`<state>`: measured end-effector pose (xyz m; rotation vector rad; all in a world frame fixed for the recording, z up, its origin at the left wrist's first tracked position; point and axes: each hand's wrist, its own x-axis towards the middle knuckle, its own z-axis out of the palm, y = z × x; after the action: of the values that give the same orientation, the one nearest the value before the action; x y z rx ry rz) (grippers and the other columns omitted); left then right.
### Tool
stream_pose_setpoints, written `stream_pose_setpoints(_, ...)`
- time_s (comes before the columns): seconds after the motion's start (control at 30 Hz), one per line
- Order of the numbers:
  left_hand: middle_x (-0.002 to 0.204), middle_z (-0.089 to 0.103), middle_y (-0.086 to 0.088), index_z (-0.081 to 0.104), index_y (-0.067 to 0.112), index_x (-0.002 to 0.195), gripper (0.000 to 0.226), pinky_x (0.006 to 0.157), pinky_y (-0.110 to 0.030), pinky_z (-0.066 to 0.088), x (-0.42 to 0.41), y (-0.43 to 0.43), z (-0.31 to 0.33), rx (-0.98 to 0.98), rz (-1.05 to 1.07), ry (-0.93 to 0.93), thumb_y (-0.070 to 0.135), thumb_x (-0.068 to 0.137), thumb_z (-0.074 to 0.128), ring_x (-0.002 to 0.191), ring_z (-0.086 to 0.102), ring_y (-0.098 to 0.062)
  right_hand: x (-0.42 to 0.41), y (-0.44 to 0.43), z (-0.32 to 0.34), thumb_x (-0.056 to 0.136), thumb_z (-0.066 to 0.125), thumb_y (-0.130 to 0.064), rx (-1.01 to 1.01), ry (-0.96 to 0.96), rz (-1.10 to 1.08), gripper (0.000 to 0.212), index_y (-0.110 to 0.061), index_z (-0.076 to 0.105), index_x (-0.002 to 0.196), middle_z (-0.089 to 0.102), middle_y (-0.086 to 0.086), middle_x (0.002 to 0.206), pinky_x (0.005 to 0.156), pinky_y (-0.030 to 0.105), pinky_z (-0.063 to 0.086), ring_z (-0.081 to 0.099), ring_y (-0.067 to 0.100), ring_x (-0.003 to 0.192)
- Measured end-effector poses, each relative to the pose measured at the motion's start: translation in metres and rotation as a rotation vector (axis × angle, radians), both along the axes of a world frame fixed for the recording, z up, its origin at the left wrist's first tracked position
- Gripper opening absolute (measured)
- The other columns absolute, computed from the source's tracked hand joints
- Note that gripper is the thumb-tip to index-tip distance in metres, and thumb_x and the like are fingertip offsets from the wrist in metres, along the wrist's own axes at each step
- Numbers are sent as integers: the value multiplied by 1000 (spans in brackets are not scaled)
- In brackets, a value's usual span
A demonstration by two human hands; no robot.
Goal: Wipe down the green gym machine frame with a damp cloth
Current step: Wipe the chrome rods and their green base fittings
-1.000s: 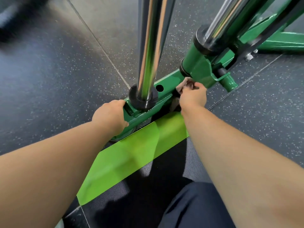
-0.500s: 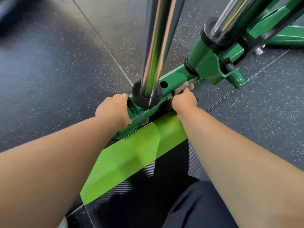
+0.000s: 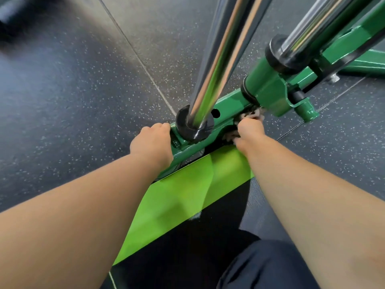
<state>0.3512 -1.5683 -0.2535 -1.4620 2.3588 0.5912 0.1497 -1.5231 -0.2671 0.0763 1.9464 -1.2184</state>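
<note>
Dark speckled rubber floor point(image 3: 73, 101), head view looking down at the machine base.

- Green frame rail point(image 3: 227, 107) runs low across the floor. A chrome guide rod point(image 3: 220, 59) rises from a black collar point(image 3: 193, 128) seated on it.
- Left hand point(image 3: 152, 142) sits on the rail end just beside the collar, with its fingers curled over the far edge and the tips hidden. Judged to be a bracing grip that steadies a low reach.
- Right hand point(image 3: 249, 132) is closed around a brownish cloth point(image 3: 253, 115). It presses the cloth against the near side of the rail, between the collar and the green bracket point(image 3: 268, 88). Cloth bunches out above and below the fist.
- Lime-green strip point(image 3: 187, 195) lies under both forearms.

Change: half a second ago the right fist sat closer to the collar; it has since slid back toward the bracket, consistent with a back-and-forth scrub. Left hand has not moved.
</note>
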Motion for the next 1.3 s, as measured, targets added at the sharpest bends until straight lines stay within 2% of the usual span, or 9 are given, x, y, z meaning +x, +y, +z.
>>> stream_pose_setpoints(0.1, 130, 50, -5, 43, 14, 125, 44, 78, -38, 38, 0, 1, 0, -4, 10, 16, 18, 88, 66, 120, 46, -32, 36, 4, 4, 96, 32, 4, 139, -160, 107, 22, -7, 49, 86, 51, 10, 80, 58, 31, 48, 54, 26, 79)
stream_pose_setpoints(0.23, 134, 49, -4, 42, 16, 132, 53, 88, -41, 44, 5, -1, 1, 0, -17, 21, 25, 87, 69, 123, 46, -31, 59, 11, 23, 100, 26, 8, 114, -286, 183, 33, -2, 52, 83, 61, 13, 76, 64, 34, 59, 58, 26, 56)
stream_pose_setpoints(0.33, 138, 49, -1, 40, 21, 141, 68, 96, -44, 45, 14, -3, 0, 24, -34, 49, 35, 84, 74, 126, 45, -28, 38, 18, 20, 95, 33, 12, -45, -200, 1, 26, -4, 52, 88, 58, 19, 94, 65, 38, 60, 59, 27, 71)
stream_pose_setpoints(0.43, 140, 49, 2, 39, 23, 144, 71, 94, -46, 47, 15, -3, 0, 16, -41, 65, 39, 84, 74, 128, 45, -26, 42, 16, 14, 92, 27, 15, -67, -218, -144, 30, -3, 49, 101, 50, 16, 108, 100, 48, 46, 51, 30, 85)
stream_pose_setpoints(0.6, 143, 47, 3, 37, 25, 146, 71, 100, -44, 45, 20, -3, -2, 18, -63, 88, 38, 85, 72, 130, 45, -26, 94, 27, 27, 85, 19, 21, 7, -436, 173, 37, 5, 49, 97, 57, 38, 107, 94, 50, 48, 61, 37, 103)
stream_pose_setpoints(0.7, 155, 35, 5, 36, 27, 148, 63, 110, -38, 37, 30, -6, 1, 59, -107, 115, 16, 91, 60, 138, 39, -21, 103, 29, 26, 84, 23, 20, 46, -440, 295, 34, -3, 45, 74, 49, 17, 73, 60, 34, 43, 48, 25, 66)
stream_pose_setpoints(0.8, 148, 44, 7, 46, 31, 141, 60, 107, -33, 38, 48, 6, 6, 68, -61, 215, 10, 86, 55, 133, 41, -19, 106, 32, 19, 96, 33, 11, 96, -348, 321, 28, -4, 57, 100, 61, 15, 85, 53, 30, 53, 60, 22, 70)
stream_pose_setpoints(1.0, 107, 59, 5, 59, 28, 126, 48, 83, -31, 47, 40, 60, -12, 143, -25, 489, 22, 79, 69, 92, 59, -21, 95, 37, 35, 96, 33, 2, 212, -278, 655, 34, -13, 60, 84, 67, 8, 78, 82, 41, 58, 69, 28, 93)
stream_pose_setpoints(1.3, 90, 43, 0, 40, 21, 82, 23, 72, -39, 43, 52, 20, -11, -127, 139, 324, 21, 80, 63, 94, 49, -29, 83, 27, 24, 98, 33, 4, 267, -176, 439, 28, -2, 59, 107, 65, 14, 112, 59, 25, 53, 63, 23, 90)
